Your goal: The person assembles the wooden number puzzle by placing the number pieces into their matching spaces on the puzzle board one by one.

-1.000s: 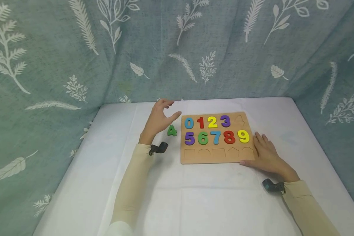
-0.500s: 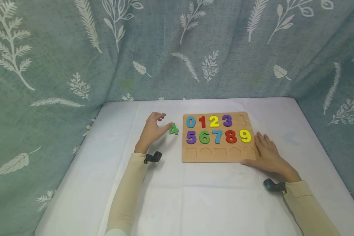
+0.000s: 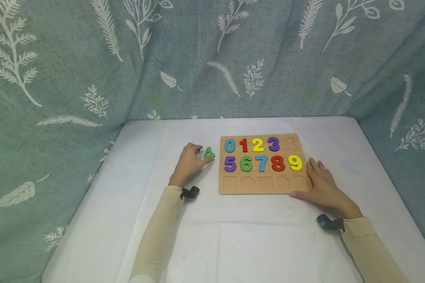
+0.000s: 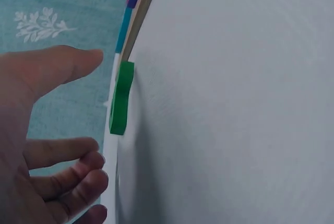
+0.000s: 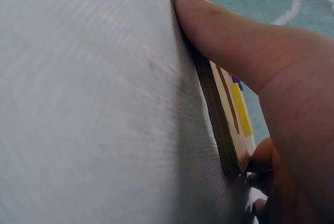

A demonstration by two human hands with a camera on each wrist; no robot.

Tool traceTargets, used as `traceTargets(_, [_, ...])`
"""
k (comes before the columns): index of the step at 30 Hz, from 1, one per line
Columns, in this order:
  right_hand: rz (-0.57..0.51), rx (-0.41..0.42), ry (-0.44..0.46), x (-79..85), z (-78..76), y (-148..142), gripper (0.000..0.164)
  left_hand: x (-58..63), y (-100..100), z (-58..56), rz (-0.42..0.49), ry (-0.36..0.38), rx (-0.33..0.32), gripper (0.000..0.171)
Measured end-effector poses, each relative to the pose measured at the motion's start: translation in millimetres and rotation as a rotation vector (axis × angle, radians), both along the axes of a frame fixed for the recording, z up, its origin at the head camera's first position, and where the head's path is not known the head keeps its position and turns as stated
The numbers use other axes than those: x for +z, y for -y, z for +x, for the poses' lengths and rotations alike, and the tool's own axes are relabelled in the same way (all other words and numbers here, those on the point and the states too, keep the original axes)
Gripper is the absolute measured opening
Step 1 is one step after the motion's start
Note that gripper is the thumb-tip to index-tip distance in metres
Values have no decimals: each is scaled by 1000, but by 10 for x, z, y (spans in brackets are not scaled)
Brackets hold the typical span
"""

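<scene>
My left hand (image 3: pixel 188 162) is loose around green 4 (image 3: pixel 208 153), left of board (image 3: pixel 262 188) mid-frame | not pinching yet | my right hand (image 3: pixel 321 184) lies flat, steadying board's edge.

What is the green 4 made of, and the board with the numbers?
The green 4 looks like thick painted wood, with a matte, even colour; foam is possible. The board looks like bare pale wood: in the right wrist view its edge shows a brown layered rim, probably plywood.
</scene>
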State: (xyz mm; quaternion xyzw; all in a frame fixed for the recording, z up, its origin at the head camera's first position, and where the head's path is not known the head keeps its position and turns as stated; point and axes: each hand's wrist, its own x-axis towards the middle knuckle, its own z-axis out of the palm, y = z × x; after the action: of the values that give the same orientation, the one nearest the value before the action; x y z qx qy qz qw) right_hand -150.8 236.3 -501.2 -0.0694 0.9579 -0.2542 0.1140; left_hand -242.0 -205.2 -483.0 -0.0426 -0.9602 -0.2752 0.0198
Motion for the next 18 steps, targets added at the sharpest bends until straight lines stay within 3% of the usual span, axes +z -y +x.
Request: traceTargets(18, [-21, 21, -8, 31, 22, -14, 139, -57, -187, 3, -48, 37, 84, 66])
